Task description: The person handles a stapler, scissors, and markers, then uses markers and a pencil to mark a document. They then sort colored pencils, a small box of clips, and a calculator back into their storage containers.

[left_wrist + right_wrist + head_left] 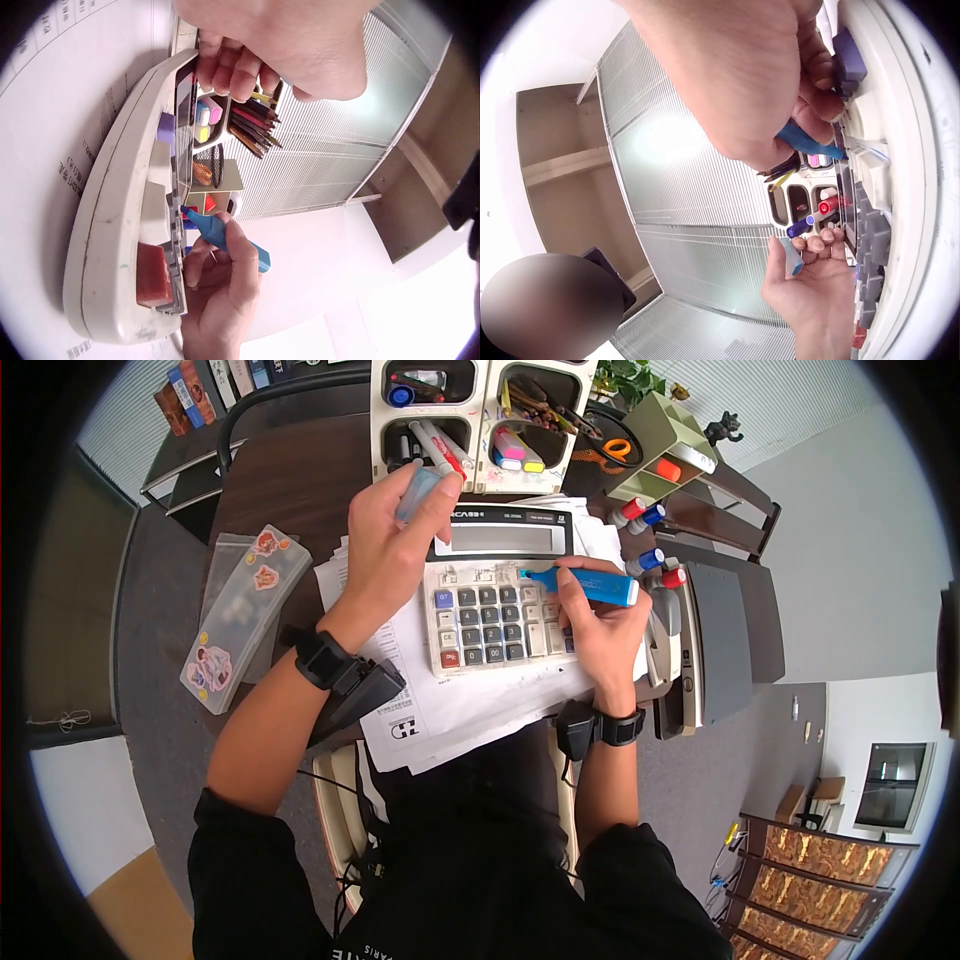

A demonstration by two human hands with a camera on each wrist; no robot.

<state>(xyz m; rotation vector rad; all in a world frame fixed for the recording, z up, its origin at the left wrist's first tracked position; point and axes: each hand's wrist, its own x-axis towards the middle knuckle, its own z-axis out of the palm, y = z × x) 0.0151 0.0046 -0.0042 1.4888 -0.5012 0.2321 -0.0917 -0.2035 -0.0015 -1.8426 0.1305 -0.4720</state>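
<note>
My right hand [612,645] grips a blue highlighter [597,587], its tip at the top row of keys on a large white calculator [437,645]. In the left wrist view the highlighter [214,231] slants down to the keys, held between thumb and fingers. A translucent light-blue cap [414,496] is held between the thumb and fingers of my left hand [385,555], over the calculator's upper left corner. The right wrist view shows that cap [790,257] beside the left thumb. Printed papers [410,710] lie under the calculator.
A white pen organizer [480,435] with markers, highlighters and pencils stands behind the calculator. To the left lies a translucent stickered pencil case [245,620]. Red and blue capped bottles [648,560] and a dark grey boxy device [725,635] are at right. A green holder [655,435] stands at back right.
</note>
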